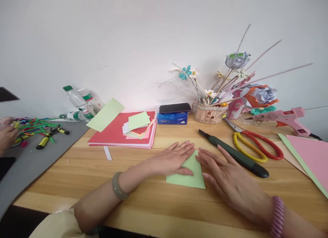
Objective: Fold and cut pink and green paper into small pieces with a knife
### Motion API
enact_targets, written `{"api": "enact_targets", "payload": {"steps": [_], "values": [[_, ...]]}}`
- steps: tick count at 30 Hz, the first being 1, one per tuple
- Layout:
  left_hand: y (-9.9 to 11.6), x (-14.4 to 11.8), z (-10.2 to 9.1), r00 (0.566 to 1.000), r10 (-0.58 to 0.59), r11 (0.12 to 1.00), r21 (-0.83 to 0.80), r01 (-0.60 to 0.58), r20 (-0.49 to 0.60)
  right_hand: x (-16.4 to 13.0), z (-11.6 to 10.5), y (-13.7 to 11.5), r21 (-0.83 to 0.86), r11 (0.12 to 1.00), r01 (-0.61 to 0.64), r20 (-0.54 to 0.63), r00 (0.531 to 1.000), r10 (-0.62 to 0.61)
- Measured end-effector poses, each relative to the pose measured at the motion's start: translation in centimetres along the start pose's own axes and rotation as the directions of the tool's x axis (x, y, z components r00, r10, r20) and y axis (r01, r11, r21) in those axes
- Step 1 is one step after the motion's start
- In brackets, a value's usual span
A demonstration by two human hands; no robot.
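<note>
The right hand (225, 178) is lying nearest the camera, spread flat with its fingers stretched out and gripping nothing, its fingertips resting at the right edge of a light green paper (188, 175) on the desk (159, 204); the left hand (174, 159) is likewise lying open and flat, pressing down on the upper left part of the same sheet without closing around it; the paper is sitting between and partly under both hands, its slanted right edge suggesting that a first fold is already being flattened, though I am judging that further folds are still left, since the piece is showing only a plain angled shape; a dark craft knife (234, 154) is lying just beside the right hand; scissors (256, 145) are resting farther right, untouched; a stack of coloured sheets (123, 132) is waiting behind the left hand.
</note>
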State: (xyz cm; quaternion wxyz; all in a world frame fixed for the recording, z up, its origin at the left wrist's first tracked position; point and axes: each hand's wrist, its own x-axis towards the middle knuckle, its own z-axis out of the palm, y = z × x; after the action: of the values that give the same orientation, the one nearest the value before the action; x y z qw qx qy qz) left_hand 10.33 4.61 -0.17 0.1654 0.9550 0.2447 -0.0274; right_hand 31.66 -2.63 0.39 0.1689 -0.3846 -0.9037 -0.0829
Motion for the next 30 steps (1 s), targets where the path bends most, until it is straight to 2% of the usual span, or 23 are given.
{"api": "enact_targets", "payload": {"steps": [6, 10, 13, 16, 18, 21, 25, 30], "values": [[-0.1, 0.0, 0.1, 1.0, 0.015, 1.0, 0.014, -0.015, -0.022, -3.8, -1.3, -3.0, 0.06, 0.994, 0.091, 0.01, 0.996, -0.092], [-0.1, -0.2, 0.2, 0.999, 0.019, 1.0, 0.012, -0.018, -0.045, -5.1, -1.6, -3.4, 0.073, 0.994, 0.082, -0.031, 0.996, -0.08], [0.3, -0.3, 0.1, 0.996, 0.041, 0.999, 0.032, -0.039, -0.074, -4.5, -1.9, -2.1, 0.047, 0.998, -0.047, -0.11, 0.993, 0.052], [0.8, -0.4, 0.0, 0.989, 0.13, 0.99, 0.061, -0.126, -0.069, -3.4, -1.7, 0.3, -0.11, 0.969, -0.221, -0.174, 0.964, 0.2], [1.2, -0.6, -0.1, 0.979, 0.192, 0.981, 0.047, -0.189, -0.062, -2.6, -1.0, 2.0, -0.229, 0.938, -0.259, -0.153, 0.962, 0.228], [1.6, -0.9, -0.4, 0.971, 0.228, 0.974, -0.006, -0.229, -0.069, -1.5, 0.6, 3.9, -0.282, 0.915, -0.29, -0.125, 0.956, 0.264], [1.8, -1.3, -0.7, 0.98, 0.194, 0.975, -0.104, -0.197, -0.037, -0.3, 2.0, 4.8, -0.319, 0.89, -0.326, -0.095, 0.945, 0.313], [1.7, -1.2, -0.2, 0.997, 0.062, 0.985, -0.16, -0.068, -0.045, -0.7, 0.1, 3.7, -0.33, 0.879, -0.345, -0.08, 0.938, 0.338]]}}
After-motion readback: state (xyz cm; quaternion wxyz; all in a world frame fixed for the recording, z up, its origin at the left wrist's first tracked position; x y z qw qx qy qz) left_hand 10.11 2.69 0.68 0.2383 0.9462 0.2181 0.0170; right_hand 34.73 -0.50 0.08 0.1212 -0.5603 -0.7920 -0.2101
